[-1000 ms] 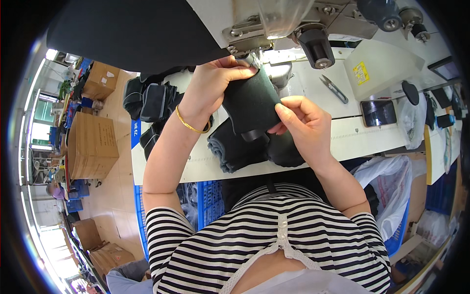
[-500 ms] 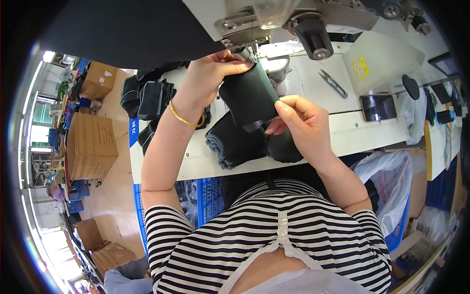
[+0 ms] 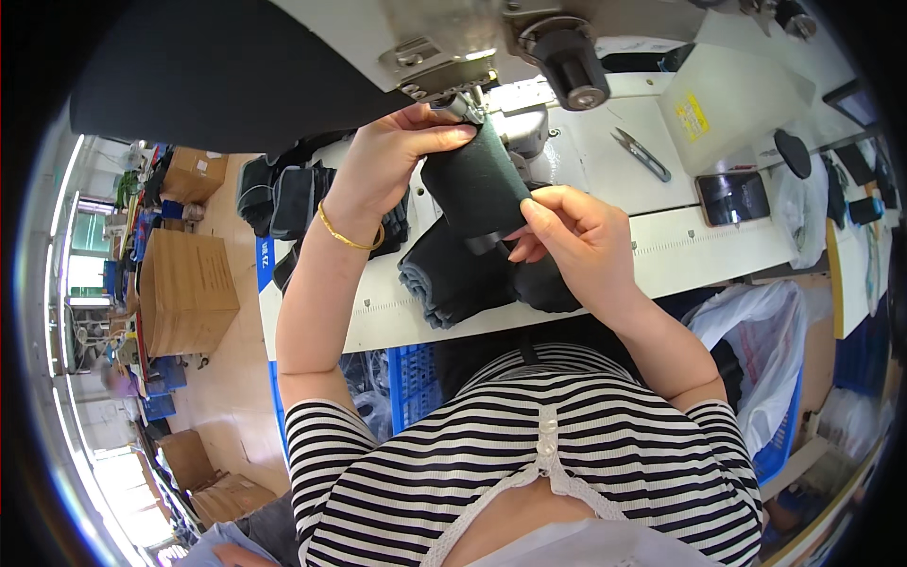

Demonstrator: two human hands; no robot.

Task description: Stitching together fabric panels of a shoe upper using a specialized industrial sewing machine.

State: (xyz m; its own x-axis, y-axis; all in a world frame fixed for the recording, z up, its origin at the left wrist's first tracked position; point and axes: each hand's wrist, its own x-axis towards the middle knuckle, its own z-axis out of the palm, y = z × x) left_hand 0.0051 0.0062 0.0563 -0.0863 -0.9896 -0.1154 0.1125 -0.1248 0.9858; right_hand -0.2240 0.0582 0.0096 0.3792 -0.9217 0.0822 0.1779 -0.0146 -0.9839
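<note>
Where the sewing machine (image 3: 491, 47) overhangs the white surface (image 3: 661, 241), a dark fabric piece (image 3: 477, 189) is held up at the needle end, tilted, its top edge just under the machine head. Left hand (image 3: 397, 161): fingers closed over the top left of the fabric piece, thumb along its upper edge; gold bangle (image 3: 348, 236) at the wrist. Right hand (image 3: 576, 236): fingers pinching the lower right edge of the same piece. Below it, a stack of folded dark fabric (image 3: 463, 279) lies on the surface near the front edge. Snips (image 3: 641, 153) lie well to the right; a black phone (image 3: 732, 197) rests further right. More dark bundles (image 3: 283, 194) sit at the surface's left end. Cardboard boxes (image 3: 184, 288) stand on the floor at left.
</note>
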